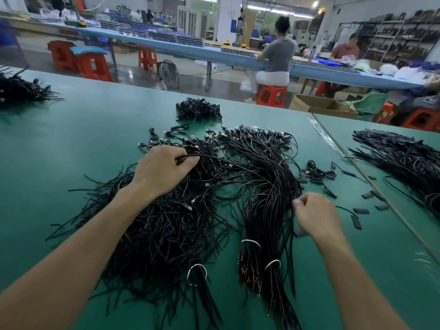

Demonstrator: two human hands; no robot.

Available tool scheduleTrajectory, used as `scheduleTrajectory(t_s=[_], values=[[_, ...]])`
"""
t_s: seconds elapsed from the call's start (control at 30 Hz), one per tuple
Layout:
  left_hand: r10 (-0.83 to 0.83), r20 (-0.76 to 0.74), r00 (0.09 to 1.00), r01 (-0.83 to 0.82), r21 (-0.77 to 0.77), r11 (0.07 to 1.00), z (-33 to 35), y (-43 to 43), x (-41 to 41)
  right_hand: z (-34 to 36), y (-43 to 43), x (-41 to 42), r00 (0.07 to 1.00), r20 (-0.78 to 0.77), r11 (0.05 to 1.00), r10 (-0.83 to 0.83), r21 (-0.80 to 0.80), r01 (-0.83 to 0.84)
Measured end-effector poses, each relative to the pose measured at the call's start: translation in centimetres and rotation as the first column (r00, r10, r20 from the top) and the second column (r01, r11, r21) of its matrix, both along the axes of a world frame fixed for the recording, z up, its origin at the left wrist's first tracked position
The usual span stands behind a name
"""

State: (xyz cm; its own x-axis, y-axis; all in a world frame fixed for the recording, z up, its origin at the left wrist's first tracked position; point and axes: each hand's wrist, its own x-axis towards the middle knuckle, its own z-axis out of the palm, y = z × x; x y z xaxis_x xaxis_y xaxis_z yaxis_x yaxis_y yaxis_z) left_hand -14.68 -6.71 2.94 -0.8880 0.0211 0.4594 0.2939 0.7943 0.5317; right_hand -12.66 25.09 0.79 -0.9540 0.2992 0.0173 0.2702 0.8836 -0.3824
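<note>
The left hand [164, 170] pinches one black cable [214, 160] between thumb and curled fingertips at the far edge of the loose cable pile [166, 225] on the green table [71, 139], evidently to single it out from the tangle. Its long axis runs crosswise, the pinched end pointing left and the rest trailing right over the banded cable bundle [269, 210]. The right hand [314, 213] is curled tight at that bundle's right edge, apparently steadying it. Whether it holds a strand cannot be told.

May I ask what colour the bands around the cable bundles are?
The bands are white, clearest in the head view.
</note>
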Motion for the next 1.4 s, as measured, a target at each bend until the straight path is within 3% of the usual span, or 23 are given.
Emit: scheduleTrajectory(t_s=[0.07,0.17,0.23,0.4,0.53,0.6,0.7,0.77,0.83,0.9,1.0,1.07,1.1,1.13,1.23,1.27,1.33,1.4], values=[[-0.085,0.028,0.996,0.086,-0.068,0.994,0.2,1.2,0.5,0.5,-1.9,0.5,0.977,-0.045,0.976,0.208,-0.055,-0.21],[-0.127,0.067,0.99,0.138,-0.208,0.968,0.3,3.4,1.4,2.4,-6.4,1.8,0.831,-0.231,0.801,0.505,-0.234,-0.552],[-0.139,0.058,0.989,0.149,-0.237,0.96,0.1,4.5,1.9,2.7,-8.6,2.4,0.756,-0.3,0.715,0.582,-0.254,-0.651],[-0.203,0.008,0.979,0.203,0.02,0.979,0.0,4.3,2.6,3.2,-8.7,2.2,0.75,-0.527,0.747,0.399,-0.288,-0.599],[-0.251,0.168,0.953,0.234,0.118,0.965,0.3,2.7,2.5,3.3,-6.4,1.7,0.762,-0.63,0.709,0.148,-0.47,-0.526],[-0.377,0.336,0.863,0.321,0.21,0.923,0.5,2.5,3.1,3.3,-5.6,1.6,0.761,-0.644,0.705,0.078,-0.504,-0.499],[-0.645,0.494,0.584,0.455,0.459,0.763,0.9,3.6,4.7,3.3,-5.4,1.3,0.778,-0.624,0.694,0.078,-0.527,-0.492],[-0.79,0.464,0.401,0.516,0.598,0.613,1.1,4.8,5.7,3.2,-5.7,1.2,0.807,-0.567,0.687,0.166,-0.52,-0.507],[-0.897,0.335,0.29,0.506,0.742,0.44,1.4,6.0,6.6,2.9,-6.2,1.2,0.824,-0.463,0.693,0.326,-0.476,-0.542],[-0.923,0.177,0.342,0.386,0.869,0.31,1.5,6.9,6.8,2.5,-6.6,1.6,0.804,-0.34,0.676,0.487,-0.436,-0.594],[-0.784,0.002,0.62,0.211,0.963,0.17,1.0,7.4,5.5,1.9,-7.3,2.5,0.747,-0.205,0.61,0.633,-0.462,-0.644],[-0.663,-0.064,0.746,0.132,0.99,0.052,0.3,7.2,4.4,1.7,-7.6,2.8,0.72,-0.145,0.607,0.679,-0.441,-0.661],[-0.611,-0.065,0.789,0.121,0.991,0.05,-0.3,7.2,3.8,1.7,-7.7,2.9,0.709,-0.129,0.608,0.694,-0.423,-0.672],[-0.553,-0.042,0.832,0.134,0.983,0.127,-0.9,7.1,3.4,1.7,-7.8,3.1,0.701,-0.117,0.613,0.703,-0.4,-0.682],[-0.318,0.034,0.947,0.181,0.762,0.622,-2.4,7.0,3.0,2.3,-7.8,3.7,0.703,-0.155,0.617,0.694,-0.375,-0.692],[-0.295,0.052,0.954,0.185,0.674,0.715,-2.6,6.9,3.1,2.6,-7.6,3.8,0.713,-0.195,0.62,0.674,-0.376,-0.688],[-0.371,0.119,0.921,0.248,0.556,0.793,-2.9,6.8,3.6,3.3,-7.1,3.7,0.726,-0.293,0.629,0.623,-0.364,-0.687],[-0.482,0.218,0.849,0.291,0.568,0.77,-2.8,7.1,4.5,3.7,-6.9,3.4,0.719,-0.39,0.623,0.575,-0.361,-0.694]])
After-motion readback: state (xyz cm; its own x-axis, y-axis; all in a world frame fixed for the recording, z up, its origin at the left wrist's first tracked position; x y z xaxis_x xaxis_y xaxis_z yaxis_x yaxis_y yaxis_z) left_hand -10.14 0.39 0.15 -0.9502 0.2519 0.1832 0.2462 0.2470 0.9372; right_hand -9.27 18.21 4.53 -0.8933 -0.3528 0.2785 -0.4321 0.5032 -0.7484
